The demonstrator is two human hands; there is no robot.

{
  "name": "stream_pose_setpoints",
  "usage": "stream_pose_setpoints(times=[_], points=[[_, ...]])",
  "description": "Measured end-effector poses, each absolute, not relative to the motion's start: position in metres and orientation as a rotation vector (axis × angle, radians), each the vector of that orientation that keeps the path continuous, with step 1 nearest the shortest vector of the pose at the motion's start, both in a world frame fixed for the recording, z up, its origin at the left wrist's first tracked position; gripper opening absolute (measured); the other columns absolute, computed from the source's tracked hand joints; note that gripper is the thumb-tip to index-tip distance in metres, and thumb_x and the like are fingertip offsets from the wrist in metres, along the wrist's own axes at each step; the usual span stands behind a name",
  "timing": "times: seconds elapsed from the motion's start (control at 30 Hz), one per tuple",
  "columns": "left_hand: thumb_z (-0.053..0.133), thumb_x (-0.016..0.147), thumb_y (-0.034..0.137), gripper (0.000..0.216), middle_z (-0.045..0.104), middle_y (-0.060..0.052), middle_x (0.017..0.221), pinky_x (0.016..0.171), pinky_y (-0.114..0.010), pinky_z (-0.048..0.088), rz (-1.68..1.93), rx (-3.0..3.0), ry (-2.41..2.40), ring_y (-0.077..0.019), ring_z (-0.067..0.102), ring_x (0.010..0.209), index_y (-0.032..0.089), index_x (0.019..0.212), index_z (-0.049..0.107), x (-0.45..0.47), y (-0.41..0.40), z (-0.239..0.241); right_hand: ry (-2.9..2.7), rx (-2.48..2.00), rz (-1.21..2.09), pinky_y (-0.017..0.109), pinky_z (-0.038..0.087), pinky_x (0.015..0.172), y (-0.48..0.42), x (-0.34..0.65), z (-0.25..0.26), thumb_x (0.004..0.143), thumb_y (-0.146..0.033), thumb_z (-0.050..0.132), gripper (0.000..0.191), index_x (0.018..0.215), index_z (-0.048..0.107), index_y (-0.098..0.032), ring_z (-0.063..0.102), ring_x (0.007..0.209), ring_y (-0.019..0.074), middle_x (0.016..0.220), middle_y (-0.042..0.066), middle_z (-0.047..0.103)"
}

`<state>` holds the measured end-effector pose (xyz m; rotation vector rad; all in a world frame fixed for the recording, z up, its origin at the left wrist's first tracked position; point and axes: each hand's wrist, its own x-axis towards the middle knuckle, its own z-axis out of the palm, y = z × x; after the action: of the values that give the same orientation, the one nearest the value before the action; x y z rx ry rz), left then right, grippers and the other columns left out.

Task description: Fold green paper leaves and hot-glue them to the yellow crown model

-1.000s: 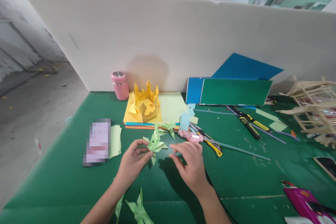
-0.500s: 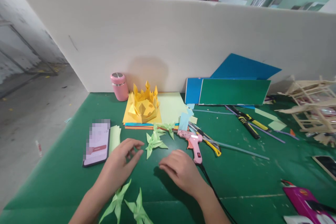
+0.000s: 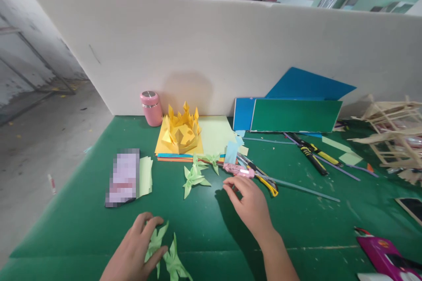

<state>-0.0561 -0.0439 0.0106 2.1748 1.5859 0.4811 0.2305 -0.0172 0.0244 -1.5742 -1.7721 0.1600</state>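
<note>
My left hand (image 3: 136, 248) is low over a light green folded-paper flower (image 3: 154, 243), thumb and fingers apart around it; I cannot tell whether it touches. Just right of that lies another green paper flower (image 3: 175, 261). My right hand (image 3: 249, 204), fingers loosely curved and apart, hovers in front of the pink hot glue gun (image 3: 235, 169) and hides its handle. Left of the gun is a cluster of green paper flowers (image 3: 194, 178). Beyond it a yellow paper crown (image 3: 181, 138) stands on a stack of coloured paper (image 3: 217, 134).
A phone (image 3: 123, 178) lies beside green paper strips (image 3: 145, 175) at left. Behind are a pink flask (image 3: 151, 109) and a white board (image 3: 198, 44). To the right are a yellow cutter (image 3: 268, 186), pliers (image 3: 311, 156), a green panel (image 3: 295, 115) and a wooden stick model (image 3: 392, 131).
My left hand has moved down toward me, onto the nearer paper flowers. My right hand has moved right and forward, to the glue gun's handle.
</note>
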Motion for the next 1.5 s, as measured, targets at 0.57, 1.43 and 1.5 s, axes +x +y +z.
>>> stream_pose_setpoints(times=[0.57,1.43,1.5], points=[[0.045,0.08,0.016,0.022,0.065,-0.004,0.084,0.069,-0.032,0.051,0.654,2.075,1.288,-0.0183,0.06,0.072,0.023,0.098,0.056,0.0,0.013,0.047,-1.408,-2.153,0.255,0.025,0.028,0.041,-0.024,0.267,0.02,0.08,-0.07,0.032,0.05,0.06,0.039,-0.025,0.051,0.048,0.0188,0.052,0.001,0.053],[0.062,0.078,0.034,0.015,0.058,0.001,0.072,0.065,-0.026,0.046,1.144,1.304,0.994,-0.0153,0.055,0.069,0.02,0.078,0.059,0.056,0.036,0.052,-1.427,-1.256,0.652,0.032,0.05,0.079,-0.014,0.188,0.031,0.083,-0.037,0.061,0.037,0.115,0.052,-0.022,0.058,0.097,0.0217,0.112,0.009,0.06],[0.064,0.076,0.037,0.019,0.061,0.0,0.072,0.065,-0.026,0.048,1.175,1.234,0.97,-0.0155,0.057,0.069,0.019,0.079,0.06,0.056,0.034,0.049,-1.378,-1.199,0.744,0.034,0.049,0.085,-0.013,0.178,0.031,0.081,-0.036,0.063,0.041,0.119,0.049,-0.024,0.055,0.107,0.0228,0.12,0.009,0.056]])
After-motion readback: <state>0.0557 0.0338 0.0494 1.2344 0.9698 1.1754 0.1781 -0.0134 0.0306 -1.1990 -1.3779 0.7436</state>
